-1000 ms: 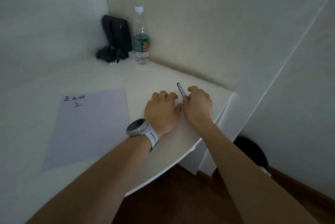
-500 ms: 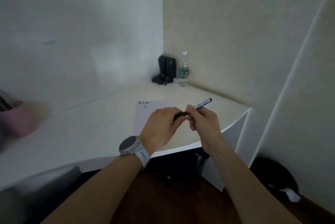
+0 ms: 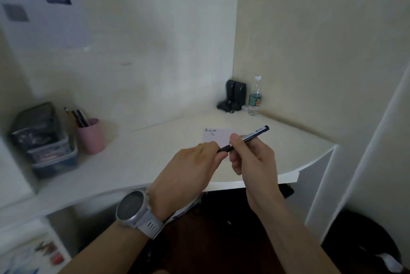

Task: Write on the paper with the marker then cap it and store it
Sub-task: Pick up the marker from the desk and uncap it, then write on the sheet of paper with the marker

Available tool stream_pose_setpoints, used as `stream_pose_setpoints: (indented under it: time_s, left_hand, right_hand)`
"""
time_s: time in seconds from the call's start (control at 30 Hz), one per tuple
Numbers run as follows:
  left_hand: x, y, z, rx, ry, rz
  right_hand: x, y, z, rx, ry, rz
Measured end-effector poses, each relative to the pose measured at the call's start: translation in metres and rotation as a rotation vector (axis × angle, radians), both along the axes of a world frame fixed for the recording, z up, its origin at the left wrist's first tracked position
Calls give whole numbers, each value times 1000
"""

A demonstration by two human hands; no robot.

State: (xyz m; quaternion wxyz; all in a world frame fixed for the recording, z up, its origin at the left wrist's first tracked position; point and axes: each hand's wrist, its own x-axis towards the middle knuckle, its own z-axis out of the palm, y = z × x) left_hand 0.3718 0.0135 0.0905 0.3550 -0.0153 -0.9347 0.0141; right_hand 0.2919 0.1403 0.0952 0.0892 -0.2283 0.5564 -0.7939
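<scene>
Holding the marker [image 3: 248, 137] above the bench [image 3: 142, 158], both hands were clamped on it — the right hand [image 3: 250, 158] pinched the barrel, the left hand [image 3: 188, 171] gripped its dark lower end. Behind them lay the paper [image 3: 219, 135] with writing; a pink cup [image 3: 91, 136] of pens stood well apart — far left.

Both forearms bare, no sleeves in view. Left wrist wears a watch [image 3: 133, 207]: round dark face, grey metallic bezel, light grey strap with small dark slots near the case. Left hand [image 3: 184, 176] shows an orange-ish spot at one knuckle, unclear. Right hand [image 3: 255, 158] and wrist bare.
</scene>
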Motion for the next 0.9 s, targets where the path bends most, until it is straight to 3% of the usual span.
stream_pose_setpoints:
  time_s: [0.3, 0.4, 0.5, 0.63, 0.77, 0.9]
  left_hand:
    - [-56, -42, -11, 189, -223, -82]
    - [-75, -75, -19, 339, -330, -96]
    - [-87, -110, -37, 506, -361, -38]
    - [-136, -138, -70, 497, -330, 58]
    - [-174, -155, -99, 498, -403, 11]
    - [-192, -171, -122, 498, -450, -21]
  right_hand:
    - [-63, -48, -22, 69, -40, 12]
    - [-127, -53, -27, -31, -193, -154]
    - [-177, -54, -40, 20, -135, -198]
    - [-200, -96, -78, 63, -144, -95]
    - [-226, -122, -101, 81, -244, -121]
    - [-239, -138, -111, 91, -225, -101]
